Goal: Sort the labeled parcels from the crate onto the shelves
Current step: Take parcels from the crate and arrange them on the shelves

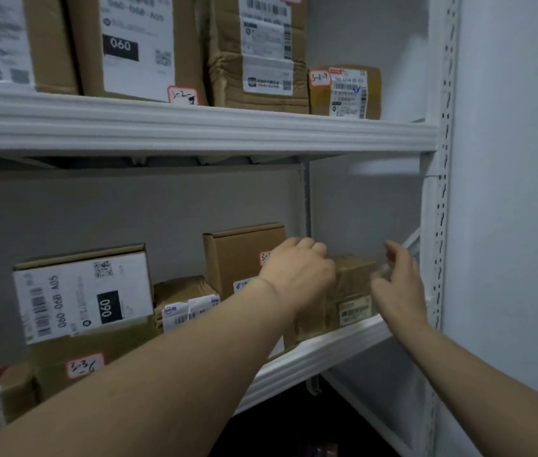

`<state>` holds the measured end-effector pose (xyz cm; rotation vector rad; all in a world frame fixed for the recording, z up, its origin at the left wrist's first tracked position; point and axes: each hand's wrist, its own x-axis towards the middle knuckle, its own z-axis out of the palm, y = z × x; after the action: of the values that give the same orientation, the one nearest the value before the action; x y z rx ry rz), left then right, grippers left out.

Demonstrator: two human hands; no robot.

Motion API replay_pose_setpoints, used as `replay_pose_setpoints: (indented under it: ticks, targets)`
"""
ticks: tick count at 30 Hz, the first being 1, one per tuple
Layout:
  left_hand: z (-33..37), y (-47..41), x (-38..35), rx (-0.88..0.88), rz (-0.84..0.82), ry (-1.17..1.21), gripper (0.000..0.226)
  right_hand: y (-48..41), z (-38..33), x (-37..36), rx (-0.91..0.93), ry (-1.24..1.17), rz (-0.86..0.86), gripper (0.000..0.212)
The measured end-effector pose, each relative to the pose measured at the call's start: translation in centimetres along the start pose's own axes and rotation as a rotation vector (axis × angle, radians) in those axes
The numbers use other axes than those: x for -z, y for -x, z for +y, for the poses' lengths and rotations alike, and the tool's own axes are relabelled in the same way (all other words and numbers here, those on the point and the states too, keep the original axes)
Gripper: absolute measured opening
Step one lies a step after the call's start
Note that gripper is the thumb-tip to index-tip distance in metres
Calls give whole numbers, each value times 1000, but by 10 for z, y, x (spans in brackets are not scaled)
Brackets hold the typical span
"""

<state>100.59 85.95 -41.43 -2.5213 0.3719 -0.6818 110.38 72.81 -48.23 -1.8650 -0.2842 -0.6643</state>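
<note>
A small brown taped parcel (353, 285) with a barcode label sits at the right end of the lower shelf (327, 351). My left hand (297, 275) lies over its left top corner with fingers curled on it. My right hand (399, 282) is at the parcel's right side, fingers relaxed and blurred; whether it touches the box is unclear. The crate is out of view.
On the lower shelf stand a taller plain box (238, 255), a crumpled parcel (185, 301) and a box marked 060 (83, 291). The upper shelf (195, 127) holds several labelled boxes, including a small one tagged 3-2-9 (343, 90). The rack's perforated white upright (439, 192) is close on the right.
</note>
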Motion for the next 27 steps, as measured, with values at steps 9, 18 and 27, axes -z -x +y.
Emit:
replay_pose_setpoints:
  ticks: [9,18,27]
  targets:
    - [-45,-35,48,-128,284,125,13,-68,-90,6,-18,-58,324,34]
    - [-108,-46,159,-40,320,193,25,-90,-210,34,35,9,217,32]
    - [-179,-23,283,99,15,118,38,-71,-351,85,86,173,-136,35]
